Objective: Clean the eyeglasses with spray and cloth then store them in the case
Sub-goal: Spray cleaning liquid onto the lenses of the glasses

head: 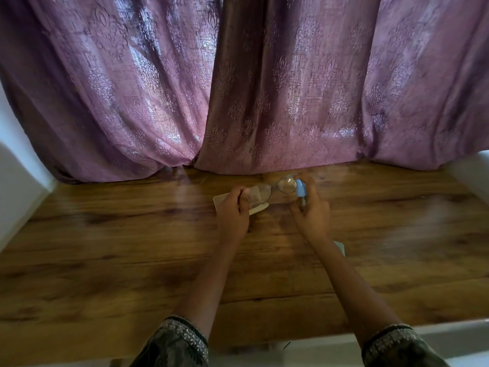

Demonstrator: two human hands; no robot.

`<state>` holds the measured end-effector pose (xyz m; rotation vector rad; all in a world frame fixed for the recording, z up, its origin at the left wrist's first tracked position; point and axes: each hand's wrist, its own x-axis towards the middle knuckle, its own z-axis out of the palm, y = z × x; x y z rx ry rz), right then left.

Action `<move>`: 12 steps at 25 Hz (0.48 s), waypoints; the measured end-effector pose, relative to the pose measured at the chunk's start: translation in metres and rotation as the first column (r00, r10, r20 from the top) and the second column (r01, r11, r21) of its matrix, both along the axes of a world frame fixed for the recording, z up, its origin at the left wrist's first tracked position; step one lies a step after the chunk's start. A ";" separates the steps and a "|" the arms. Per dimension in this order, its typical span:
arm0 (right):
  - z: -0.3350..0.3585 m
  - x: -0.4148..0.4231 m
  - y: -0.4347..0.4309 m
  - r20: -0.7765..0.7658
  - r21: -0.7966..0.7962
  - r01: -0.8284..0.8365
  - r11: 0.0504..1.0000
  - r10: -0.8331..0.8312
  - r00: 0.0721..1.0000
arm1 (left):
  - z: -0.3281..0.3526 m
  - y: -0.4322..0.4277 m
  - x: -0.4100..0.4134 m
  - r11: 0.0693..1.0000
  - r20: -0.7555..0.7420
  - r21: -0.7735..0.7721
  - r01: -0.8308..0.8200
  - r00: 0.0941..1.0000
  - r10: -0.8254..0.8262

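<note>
A wooden table with a warm brown grain fills the near part of the room, its boards glossy and streaked with pale glare. Along the table's far edge hangs a mauve curtain, patterned and bunched in heavy folds that brush the wood. White walls close in at the table's left and right ends.

Over the far middle of the table, the left hand pinches the eyeglasses by one side, lifted clear of the wood. The right hand is curled round a small spray bottle with a blue top, held right against the nearer lens.

A pale flat thing lies on the table under the left hand; case or cloth, I cannot tell. Another pale corner shows on the table beside the right forearm. Dark embroidered sleeves cross the table's near edge
</note>
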<state>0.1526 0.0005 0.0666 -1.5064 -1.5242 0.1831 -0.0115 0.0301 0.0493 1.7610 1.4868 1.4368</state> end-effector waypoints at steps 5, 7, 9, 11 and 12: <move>0.000 0.002 0.004 -0.018 0.044 0.013 0.999 -0.012 1.000 | -0.005 0.005 0.000 1.000 0.004 0.002 -0.006 1.000 0.006; -0.002 0.004 0.005 0.012 0.036 0.007 0.999 -0.008 1.000 | -0.006 0.007 0.001 1.000 0.011 -0.004 -0.002 1.000 0.002; -0.004 0.006 0.005 0.006 0.012 0.006 1.000 -0.006 1.000 | -0.006 0.009 0.003 1.000 0.034 -0.011 -0.005 0.999 0.005; -0.004 0.009 0.004 -0.040 0.004 0.003 1.000 -0.003 0.999 | -0.007 0.011 0.004 1.000 0.044 0.003 -0.017 0.999 0.017; -0.004 0.011 0.003 -0.071 0.005 0.006 1.000 -0.006 0.997 | -0.007 0.012 0.004 1.000 0.040 0.008 -0.023 0.999 0.023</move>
